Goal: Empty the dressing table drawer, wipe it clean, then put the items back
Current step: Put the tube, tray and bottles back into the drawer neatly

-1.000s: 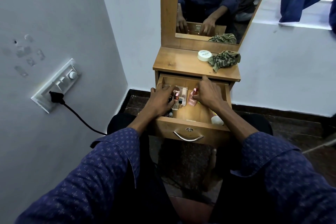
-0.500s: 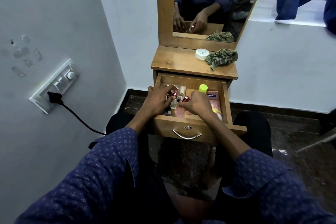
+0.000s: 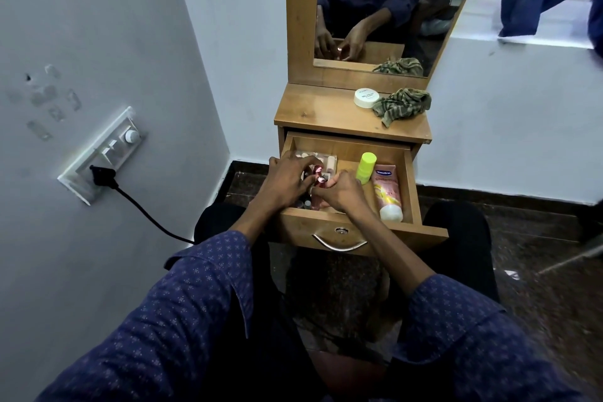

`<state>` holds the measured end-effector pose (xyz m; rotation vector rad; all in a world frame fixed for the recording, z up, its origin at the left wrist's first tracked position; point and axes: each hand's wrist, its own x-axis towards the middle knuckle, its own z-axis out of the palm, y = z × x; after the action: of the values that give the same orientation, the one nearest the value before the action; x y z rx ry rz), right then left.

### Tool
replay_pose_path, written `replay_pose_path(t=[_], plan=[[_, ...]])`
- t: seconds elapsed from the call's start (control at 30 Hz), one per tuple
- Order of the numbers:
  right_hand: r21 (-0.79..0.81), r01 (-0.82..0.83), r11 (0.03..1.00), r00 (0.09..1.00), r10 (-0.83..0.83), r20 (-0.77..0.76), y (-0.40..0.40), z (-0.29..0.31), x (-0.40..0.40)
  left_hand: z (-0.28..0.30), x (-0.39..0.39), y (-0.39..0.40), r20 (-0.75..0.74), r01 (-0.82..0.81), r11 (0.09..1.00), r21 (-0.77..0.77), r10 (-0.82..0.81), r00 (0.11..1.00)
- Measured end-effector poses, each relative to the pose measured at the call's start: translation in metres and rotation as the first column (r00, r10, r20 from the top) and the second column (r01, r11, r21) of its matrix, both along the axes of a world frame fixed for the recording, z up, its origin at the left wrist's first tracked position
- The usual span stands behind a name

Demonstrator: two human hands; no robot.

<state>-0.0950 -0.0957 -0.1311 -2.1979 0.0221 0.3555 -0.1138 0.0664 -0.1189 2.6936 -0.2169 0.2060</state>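
The wooden drawer point(image 3: 409, 192) of the dressing table stands pulled out. Inside it, at the left, lie several small cosmetic bottles and tubes point(image 3: 318, 170). At the right are a lime-capped bottle point(image 3: 366, 167) and a pink lotion tube point(image 3: 387, 192). My left hand point(image 3: 287, 181) curls over the small bottles at the drawer's left. Close beside it, my right hand point(image 3: 339, 191) pinches a small pink bottle point(image 3: 321, 184). A green striped cloth point(image 3: 401, 105) and a white round jar point(image 3: 366, 97) sit on the table top point(image 3: 313, 114).
A mirror point(image 3: 385, 3) rises behind the table top. The grey wall on the left carries a switch plate point(image 3: 101, 153) with a black plug and cable. My knees flank the drawer front and its metal handle point(image 3: 339, 243). Blue fabric hangs at the upper right.
The drawer has slid further out, uncovering the lime-capped bottle and the lotion tube. My right hand moved left and nearer, meeting the left hand over the small bottles.
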Motion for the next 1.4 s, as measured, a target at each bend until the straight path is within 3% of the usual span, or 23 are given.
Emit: replay_pose_path(t=[0.1,0.23,0.77,0.87,0.97,1.1,1.17,1.27,1.4], plan=[[0.075,-0.032,0.997,0.995,0.038,-0.089,-0.005,-0.017,0.016,-0.001,0.001,0.0,-0.013,-0.004,1.0,0.016,0.005,1.0],[0.046,-0.051,0.998,0.992,0.056,-0.117,-0.005,0.015,-0.001,-0.002,0.002,0.0,-0.019,0.003,1.0,0.016,-0.003,1.0],[0.192,-0.157,0.969,0.972,0.187,-0.144,-0.025,0.003,0.013,-0.005,0.003,0.001,-0.047,0.004,1.0,0.025,-0.003,0.999],[0.252,-0.111,0.961,0.982,0.145,-0.123,-0.032,0.012,0.015,-0.005,0.003,0.001,-0.054,0.005,1.0,0.019,-0.004,0.999],[0.123,-0.071,0.99,0.994,0.06,0.092,-0.046,0.026,0.018,-0.007,0.005,0.002,-0.065,0.01,1.0,0.016,-0.009,0.998],[-0.214,0.114,0.97,0.852,0.015,0.523,-0.076,0.037,0.03,-0.009,0.006,0.002,-0.073,0.011,1.0,0.009,-0.011,0.997],[-0.308,0.149,0.94,0.834,0.047,0.549,-0.087,0.039,0.038,-0.009,0.006,0.002,-0.078,0.013,1.0,0.012,-0.012,0.997],[-0.42,0.071,0.905,0.874,0.147,0.463,-0.095,0.036,0.047,-0.01,0.007,0.003,-0.07,0.007,1.0,0.005,-0.007,0.998],[-0.435,0.002,0.901,0.872,0.211,0.441,-0.094,0.029,0.047,-0.009,0.006,0.002,-0.066,0.005,1.0,0.0,-0.005,0.998]])
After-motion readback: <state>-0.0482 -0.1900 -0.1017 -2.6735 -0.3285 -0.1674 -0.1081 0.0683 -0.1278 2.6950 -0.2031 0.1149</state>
